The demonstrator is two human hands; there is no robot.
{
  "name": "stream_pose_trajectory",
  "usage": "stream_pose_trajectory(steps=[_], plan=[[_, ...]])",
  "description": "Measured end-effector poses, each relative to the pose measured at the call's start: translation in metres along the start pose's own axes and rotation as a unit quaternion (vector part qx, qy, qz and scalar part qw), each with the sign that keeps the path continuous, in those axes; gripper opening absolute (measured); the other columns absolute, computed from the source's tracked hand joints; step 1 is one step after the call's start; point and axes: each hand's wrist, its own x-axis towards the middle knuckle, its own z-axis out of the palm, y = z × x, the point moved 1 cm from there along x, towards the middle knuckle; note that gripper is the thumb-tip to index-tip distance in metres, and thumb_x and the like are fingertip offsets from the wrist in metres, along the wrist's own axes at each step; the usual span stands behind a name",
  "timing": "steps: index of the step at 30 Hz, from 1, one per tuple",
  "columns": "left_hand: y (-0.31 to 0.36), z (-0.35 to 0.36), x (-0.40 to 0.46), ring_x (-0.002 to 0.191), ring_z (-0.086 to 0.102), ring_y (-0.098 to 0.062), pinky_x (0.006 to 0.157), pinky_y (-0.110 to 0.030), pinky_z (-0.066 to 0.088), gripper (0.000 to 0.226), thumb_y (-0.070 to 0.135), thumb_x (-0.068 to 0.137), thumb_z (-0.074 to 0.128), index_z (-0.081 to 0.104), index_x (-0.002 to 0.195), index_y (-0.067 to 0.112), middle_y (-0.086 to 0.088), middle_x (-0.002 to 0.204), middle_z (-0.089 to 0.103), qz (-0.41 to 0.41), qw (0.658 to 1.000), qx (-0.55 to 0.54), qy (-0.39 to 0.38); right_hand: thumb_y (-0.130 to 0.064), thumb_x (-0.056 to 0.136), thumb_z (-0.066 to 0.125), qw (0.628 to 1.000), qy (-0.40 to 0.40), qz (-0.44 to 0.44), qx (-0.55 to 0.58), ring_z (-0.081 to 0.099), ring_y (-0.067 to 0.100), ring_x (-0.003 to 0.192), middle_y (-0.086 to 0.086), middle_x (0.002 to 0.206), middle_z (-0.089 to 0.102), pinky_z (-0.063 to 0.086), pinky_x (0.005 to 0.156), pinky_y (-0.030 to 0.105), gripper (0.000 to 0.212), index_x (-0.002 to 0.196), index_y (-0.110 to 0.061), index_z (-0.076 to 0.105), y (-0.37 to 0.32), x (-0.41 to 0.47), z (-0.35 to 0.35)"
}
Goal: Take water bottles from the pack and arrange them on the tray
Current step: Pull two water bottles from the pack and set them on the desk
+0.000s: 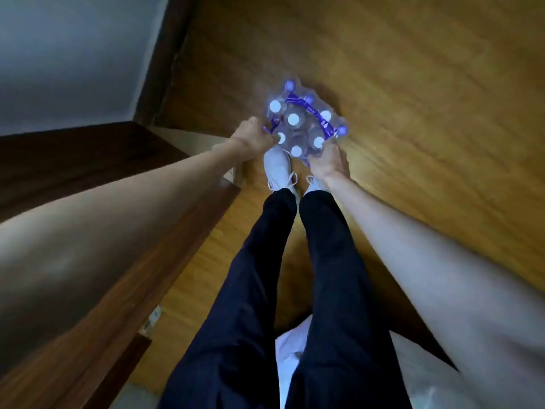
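Note:
A shrink-wrapped pack of water bottles (303, 121) with white caps and a purple strap sits low over the wooden floor, just beyond my feet. My left hand (253, 135) grips the pack's left side at the wrap. On the near right corner, my right hand (326, 160) holds the pack from below. Both arms reach straight down. Whether the pack rests on the floor or hangs just above it I cannot tell. No tray is in view.
Dark wooden furniture (124, 261) runs along my left, close to my left leg. White shoes (277, 166) stand right under the pack. A white plastic bag (295, 349) lies behind my legs. A grey wall (73, 54) and skirting rise at the far left.

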Motion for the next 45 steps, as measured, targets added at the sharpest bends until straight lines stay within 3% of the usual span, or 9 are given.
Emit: stream_pose_trajectory(steps=[4, 10, 15, 23, 27, 32, 39, 42, 45], plan=[[0.003, 0.046, 0.073, 0.117, 0.06, -0.033, 0.093, -0.035, 0.047, 0.042, 0.031, 0.093, 0.057, 0.059, 0.127, 0.007, -0.016, 0.126, 0.064, 0.027, 0.998, 0.05, -0.015, -0.028, 0.097, 0.05, 1.0, 0.003, 0.022, -0.016, 0.056, 0.041, 0.121, 0.019, 0.137, 0.054, 0.046, 0.092, 0.044, 0.046, 0.139, -0.011, 0.042, 0.02, 0.06, 0.031], [-0.007, 0.092, 0.158, 0.137, 0.042, -0.039, 0.109, -0.047, 0.038, 0.078, 0.035, 0.092, 0.054, 0.014, 0.156, 0.015, -0.019, 0.151, 0.041, 0.027, 0.995, 0.098, 0.024, -0.024, 0.098, 0.049, 0.998, 0.03, -0.018, -0.058, 0.058, 0.04, 0.115, 0.021, 0.136, 0.051, 0.036, 0.072, 0.036, 0.049, 0.143, -0.012, 0.036, 0.045, 0.121, 0.07], [-0.005, 0.105, 0.183, 0.115, 0.061, -0.04, 0.087, -0.045, 0.046, 0.064, 0.031, 0.096, 0.052, 0.023, 0.15, 0.012, -0.018, 0.133, 0.058, 0.07, 0.982, 0.14, 0.107, -0.023, 0.095, 0.055, 0.985, 0.124, -0.046, -0.107, 0.059, 0.037, 0.111, 0.022, 0.121, 0.062, 0.034, 0.067, 0.035, 0.049, 0.14, -0.01, 0.039, 0.046, 0.146, 0.082], [0.0, 0.102, 0.172, 0.103, 0.063, -0.043, 0.074, -0.043, 0.045, 0.046, 0.021, 0.091, 0.056, 0.04, 0.132, 0.008, -0.023, 0.116, 0.064, 0.097, 0.984, 0.082, 0.128, -0.03, 0.08, 0.072, 0.989, 0.125, -0.048, -0.066, 0.063, 0.04, 0.103, 0.019, 0.11, 0.067, 0.05, 0.074, 0.04, 0.048, 0.117, -0.008, 0.052, 0.044, 0.151, 0.069], [0.008, 0.089, 0.132, 0.101, 0.063, -0.044, 0.07, -0.041, 0.041, 0.045, 0.021, 0.089, 0.057, 0.041, 0.13, 0.008, -0.023, 0.11, 0.065, 0.097, 0.986, 0.05, 0.124, -0.034, 0.076, 0.071, 0.99, 0.127, -0.043, -0.043, 0.061, 0.039, 0.108, 0.017, 0.111, 0.068, 0.05, 0.082, 0.039, 0.05, 0.113, -0.005, 0.054, 0.036, 0.123, 0.055], [0.022, 0.064, 0.049, 0.101, 0.063, -0.046, 0.069, -0.038, 0.036, 0.072, 0.03, 0.089, 0.059, 0.025, 0.151, 0.018, -0.022, 0.111, 0.066, 0.063, 0.99, 0.049, 0.114, -0.027, 0.08, 0.075, 0.994, 0.106, -0.003, 0.022, 0.066, 0.036, 0.103, 0.017, 0.11, 0.069, 0.049, 0.079, 0.034, 0.046, 0.113, -0.001, 0.056, 0.001, 0.048, 0.018], [0.052, 0.008, -0.121, 0.105, 0.062, -0.045, 0.079, -0.045, 0.049, 0.058, 0.034, 0.088, 0.062, 0.037, 0.136, 0.013, -0.021, 0.11, 0.066, 0.015, 0.994, 0.0, 0.105, -0.036, 0.079, 0.072, 0.996, 0.062, -0.055, -0.028, 0.069, 0.036, 0.092, 0.018, 0.103, 0.068, 0.048, 0.062, 0.033, 0.052, 0.114, -0.005, 0.052, -0.03, -0.112, -0.06], [0.067, -0.025, -0.212, 0.095, 0.064, -0.042, 0.07, -0.041, 0.048, 0.049, 0.034, 0.086, 0.062, 0.042, 0.125, 0.013, -0.017, 0.101, 0.068, 0.016, 0.989, -0.057, 0.137, -0.04, 0.08, 0.07, 0.99, 0.073, -0.103, -0.061, 0.068, 0.03, 0.081, 0.01, 0.092, 0.069, 0.037, 0.056, 0.026, 0.049, 0.11, -0.006, 0.052, -0.05, -0.197, -0.103], [0.079, -0.047, -0.306, 0.074, 0.055, -0.037, 0.062, -0.037, 0.043, 0.031, 0.035, 0.082, 0.06, 0.039, 0.098, 0.017, -0.01, 0.081, 0.06, 0.039, 0.979, -0.107, 0.169, -0.041, 0.08, 0.064, 0.979, 0.085, -0.156, -0.096, 0.063, 0.029, 0.071, 0.008, 0.084, 0.067, 0.036, 0.054, 0.027, 0.039, 0.1, -0.011, 0.049, -0.064, -0.273, -0.142]])
